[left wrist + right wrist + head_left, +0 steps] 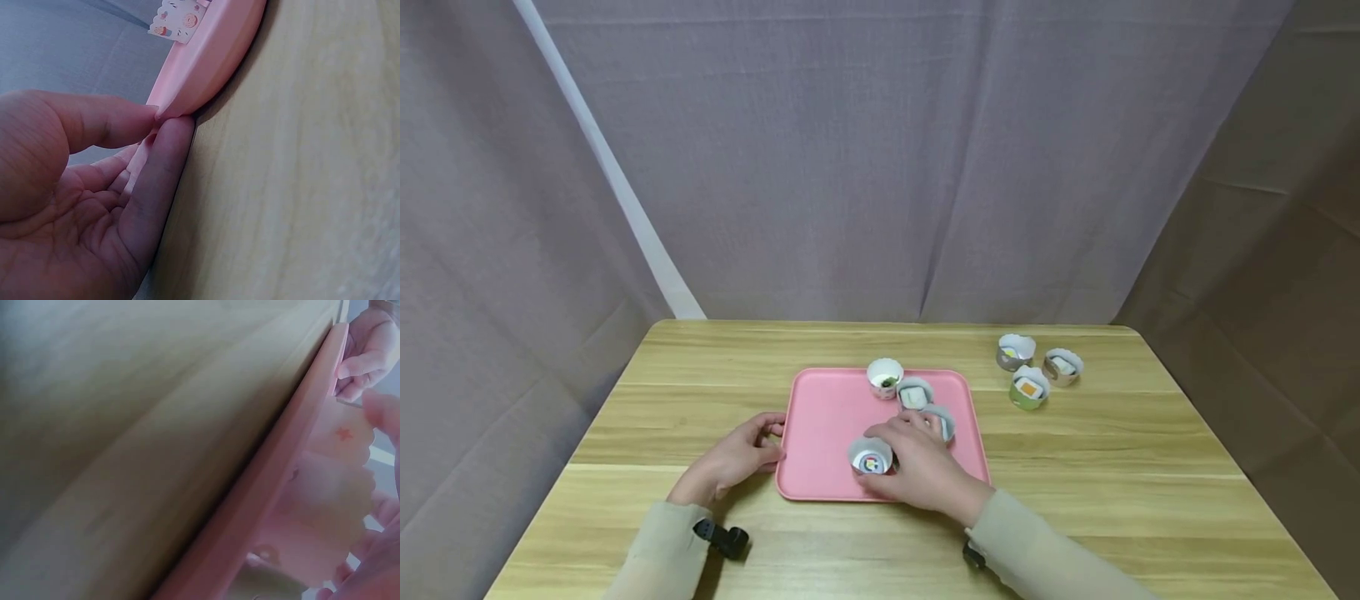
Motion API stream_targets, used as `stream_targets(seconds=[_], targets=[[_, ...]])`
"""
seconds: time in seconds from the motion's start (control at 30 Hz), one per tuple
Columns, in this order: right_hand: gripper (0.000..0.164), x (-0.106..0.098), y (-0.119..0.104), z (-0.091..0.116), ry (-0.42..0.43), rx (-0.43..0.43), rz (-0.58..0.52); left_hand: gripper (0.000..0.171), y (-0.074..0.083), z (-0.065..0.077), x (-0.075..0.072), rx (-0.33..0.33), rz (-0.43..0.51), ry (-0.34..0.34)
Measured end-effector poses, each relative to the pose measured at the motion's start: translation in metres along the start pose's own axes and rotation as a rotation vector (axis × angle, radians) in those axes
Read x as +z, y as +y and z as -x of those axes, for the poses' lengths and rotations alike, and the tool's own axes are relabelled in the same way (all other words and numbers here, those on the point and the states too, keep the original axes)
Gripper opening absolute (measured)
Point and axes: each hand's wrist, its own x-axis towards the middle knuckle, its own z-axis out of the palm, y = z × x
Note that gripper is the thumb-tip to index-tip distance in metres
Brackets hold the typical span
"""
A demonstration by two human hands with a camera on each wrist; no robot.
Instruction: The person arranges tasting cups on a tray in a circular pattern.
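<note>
1. Front cup (870, 447): on the tray (823, 425), toward 6:30 from its centre. Right hand (925, 471) grasps it, thumb and forefinger bent round its sides.
2. Handling, judged by eye: looks like paper, so very light; thin, springy walls that would dent under a hard squeeze. Best hold: opposite sides, gently, below the scalloped rim, kept level (something small and patterned sits inside).
3. Other cups seen on the tray, three: far cup (885, 369) at 12 o'clock, middle cup (916, 383) at 1, near cup (943, 411) at 2:30, partly behind the right hand. Cannot tell whether that hand hides more.
4. Tray count, one. Left hand (737, 454) pinches its rim at 9 o'clock. Surface looks smooth; cups would probably slide easily.
5. Off the tray toward 2 o'clock, three cups clustered on the table (1112, 500): grey-brown cup (1004, 360), tan cup (1063, 378), green cup (1024, 401).
6. Tally: seven cups visible, two hands, one table.
</note>
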Motion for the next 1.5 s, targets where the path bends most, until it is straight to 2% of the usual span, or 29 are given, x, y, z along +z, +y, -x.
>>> stream_targets(seconds=[0.2, 0.33, 0.57, 0.67, 0.87, 1.0, 1.27, 1.4, 1.5], targets=[[0.057, -0.001, 0.005, 0.002, 0.003, -0.017, -0.011, 0.054, 0.0, 0.0, 0.0, 0.006, 0.01, -0.003], [0.064, -0.002, 0.005, 0.003, 0.002, -0.021, -0.023, 0.054, 0.0, 0.0, 0.001, 0.0, 0.007, 0.001], [0.074, -0.024, 0.014, 0.014, 0.042, 0.068, -0.148, 0.054, 0.0, 0.002, 0.002, -0.006, 0.004, 0.006], [0.073, -0.037, 0.027, 0.018, 0.091, 0.1, -0.209, 0.054, 0.0, 0.003, 0.002, -0.005, -0.002, 0.005], [0.071, -0.064, 0.06, 0.032, 0.171, 0.227, -0.296, 0.052, 0.0, 0.001, 0.004, -0.026, -0.007, 0.025], [0.071, -0.078, 0.087, 0.039, 0.249, 0.254, -0.323, 0.053, 0.0, -0.001, 0.005, -0.025, -0.012, 0.028], [0.07, -0.094, 0.131, 0.052, 0.361, 0.372, -0.293, 0.054, -0.001, -0.001, 0.004, -0.015, -0.013, 0.015], [0.07, -0.098, 0.144, 0.055, 0.427, 0.454, -0.347, 0.054, 0.0, 0.0, 0.003, -0.017, -0.022, 0.018], [0.072, -0.099, 0.151, 0.056, 0.464, 0.553, -0.404, 0.053, 0.0, 0.0, 0.002, -0.02, -0.024, 0.022]])
